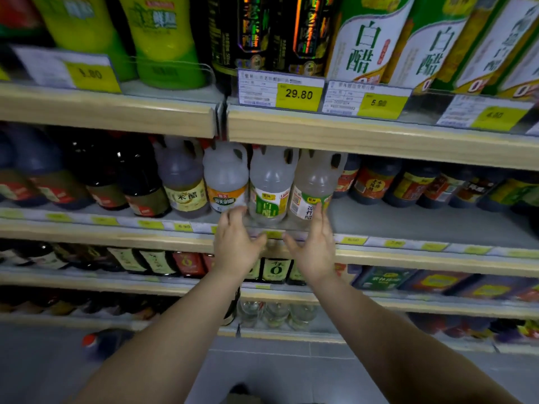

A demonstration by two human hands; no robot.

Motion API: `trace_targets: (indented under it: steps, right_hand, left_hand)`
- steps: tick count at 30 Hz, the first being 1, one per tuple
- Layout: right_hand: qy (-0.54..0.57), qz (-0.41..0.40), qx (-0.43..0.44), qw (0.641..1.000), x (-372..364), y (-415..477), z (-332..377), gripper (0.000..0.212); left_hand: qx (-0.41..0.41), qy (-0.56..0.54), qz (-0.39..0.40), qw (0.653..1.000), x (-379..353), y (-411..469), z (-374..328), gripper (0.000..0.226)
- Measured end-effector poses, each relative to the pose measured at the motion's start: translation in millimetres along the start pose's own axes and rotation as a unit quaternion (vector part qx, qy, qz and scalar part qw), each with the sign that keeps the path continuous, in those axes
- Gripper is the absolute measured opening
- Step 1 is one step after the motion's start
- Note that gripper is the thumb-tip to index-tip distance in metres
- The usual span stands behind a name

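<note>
I see my left hand (237, 243) and right hand (316, 246) raised either side of the green-labelled vinegar bottle (269, 188) (upright on the middle shelf (408, 223)). Both are spread loose, grasping nothing.

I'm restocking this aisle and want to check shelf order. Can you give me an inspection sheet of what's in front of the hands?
Surface: middle shelf, grey deck, wooden front edge with yellow price labels; a bare stretch lies right of the clear bottles.
Job's things: green-label white vinegar bottle, upright at the shelf front, between both hands.
Clutter: orange-label bottle and another clear bottle close beside it; dark bottles further out.
Hands: left hand and right hand open, flanking the bottle; no grip yet.
Cables: nothing seen.
Surroundings: price tag reading 29.80 on the shelf above; tiled floor below.
</note>
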State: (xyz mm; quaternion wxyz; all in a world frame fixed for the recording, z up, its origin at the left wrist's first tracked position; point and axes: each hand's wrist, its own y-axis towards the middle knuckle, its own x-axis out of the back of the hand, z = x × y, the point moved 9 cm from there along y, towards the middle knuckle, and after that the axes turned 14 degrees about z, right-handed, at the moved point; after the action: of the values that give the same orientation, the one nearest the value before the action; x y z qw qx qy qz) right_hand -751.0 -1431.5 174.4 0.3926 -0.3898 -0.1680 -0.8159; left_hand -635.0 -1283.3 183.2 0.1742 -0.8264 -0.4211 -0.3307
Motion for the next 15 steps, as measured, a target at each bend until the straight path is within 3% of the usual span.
trace_targets:
  steps: [5, 10, 15]
  right_hand:
    - [-0.084, 0.146, 0.087, 0.982, -57, -25, 30, 0.091]
    - [-0.096, 0.259, 0.18, 0.944, -118, -74, 75, 0.089]
    - [-0.132, 0.351, 0.245, 0.894, -184, -135, 128, 0.091]
  left_hand:
    - [0.17, 0.089, 0.02, 0.981, 19, -69, 65, 0.081]
    - [0.318, 0.075, 0.031, 0.945, 41, -171, 129, 0.088]
    - [0.401, 0.042, -0.007, 0.915, 77, -267, 176, 0.083]
